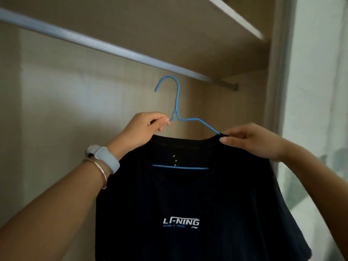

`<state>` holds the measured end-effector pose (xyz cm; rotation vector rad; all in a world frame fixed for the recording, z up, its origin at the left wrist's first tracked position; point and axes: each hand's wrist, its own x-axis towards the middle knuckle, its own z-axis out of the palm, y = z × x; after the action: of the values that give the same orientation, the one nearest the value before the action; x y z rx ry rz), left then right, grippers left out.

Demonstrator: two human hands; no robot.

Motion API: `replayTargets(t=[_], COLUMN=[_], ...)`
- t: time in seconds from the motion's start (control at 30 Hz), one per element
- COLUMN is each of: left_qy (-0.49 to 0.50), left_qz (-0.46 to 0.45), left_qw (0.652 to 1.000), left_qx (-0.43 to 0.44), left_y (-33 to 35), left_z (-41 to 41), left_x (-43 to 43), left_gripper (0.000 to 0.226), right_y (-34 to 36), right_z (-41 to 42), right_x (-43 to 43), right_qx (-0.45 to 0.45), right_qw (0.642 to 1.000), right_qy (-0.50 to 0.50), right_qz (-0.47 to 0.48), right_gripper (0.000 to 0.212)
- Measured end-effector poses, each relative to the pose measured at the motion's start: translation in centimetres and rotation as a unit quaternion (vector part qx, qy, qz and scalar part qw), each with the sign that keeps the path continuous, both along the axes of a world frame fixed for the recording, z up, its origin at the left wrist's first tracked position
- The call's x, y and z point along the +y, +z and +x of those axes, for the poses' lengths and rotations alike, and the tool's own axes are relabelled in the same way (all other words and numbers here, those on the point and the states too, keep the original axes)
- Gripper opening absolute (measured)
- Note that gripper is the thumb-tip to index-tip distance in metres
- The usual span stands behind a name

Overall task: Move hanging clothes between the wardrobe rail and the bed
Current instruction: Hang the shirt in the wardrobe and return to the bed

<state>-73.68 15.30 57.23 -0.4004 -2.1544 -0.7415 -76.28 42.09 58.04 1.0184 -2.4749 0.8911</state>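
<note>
A black T-shirt (188, 194) with a white printed logo hangs on a blue wire hanger (177, 102). My left hand (145, 129) pinches the hanger's left arm right beside its neck. At the collar's right side, my right hand (252, 140) pinches the shirt where the hanger arm enters it. The hook is free in the air, below and in front of the silver wardrobe rail (98, 47), not touching it. The bed is out of view.
The wardrobe's beige back panel (75, 102) fills the left and middle. A shelf edge (237, 17) runs above the rail. A door frame (276, 81) and a pale sheer curtain (320, 91) stand at the right.
</note>
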Motion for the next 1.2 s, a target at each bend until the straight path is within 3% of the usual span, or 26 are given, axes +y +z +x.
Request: replayTargets(t=[0.13,0.3,0.37,0.47,0.6,0.83,1.0,1.2], left_qy=[0.046,0.159,0.18,0.116,0.045,0.029,0.072,0.129], left_qz=[0.042,0.032,0.07,0.186,0.252,0.293,0.327,0.349], left_qw=[0.998,0.986,0.978,0.975,0.967,0.955,0.942,0.928], left_qx=[0.009,0.049,0.076,0.05,0.0,0.044,0.012,0.001], left_y=[0.9,3.2,4.4,5.8,8.3,13.2,14.1,12.2], left_z=[-1.0,-1.8,-1.9,-2.1,-2.5,-2.1,-1.7,-0.2], left_x=[-4.2,-8.2,-9.0,-8.6,-7.1,-6.9,-9.2,-10.9], left_gripper=[0.02,0.022,0.022,0.021,0.023,0.024,0.026,0.019], right_y=[0.7,1.8,2.7,4.5,6.8,9.5,10.8,9.7], right_z=[-2.8,-5.2,-5.6,-5.5,-4.1,-2.8,-1.2,-0.9], right_x=[-3.7,-9.8,-12.0,-15.1,-19.6,-22.9,-26.0,-27.6], right_qx=[0.021,0.081,0.078,0.013,-0.146,-0.216,-0.245,-0.251], right_qw=[0.999,0.994,0.991,0.983,0.942,0.875,0.858,0.89], right_qy=[0.025,0.026,0.029,0.054,0.13,0.22,0.26,0.284], right_qz=[-0.003,-0.07,-0.1,-0.173,-0.273,-0.373,-0.369,-0.255], right_gripper=[0.039,0.034,0.041,0.035,0.022,0.025,0.014,0.017])
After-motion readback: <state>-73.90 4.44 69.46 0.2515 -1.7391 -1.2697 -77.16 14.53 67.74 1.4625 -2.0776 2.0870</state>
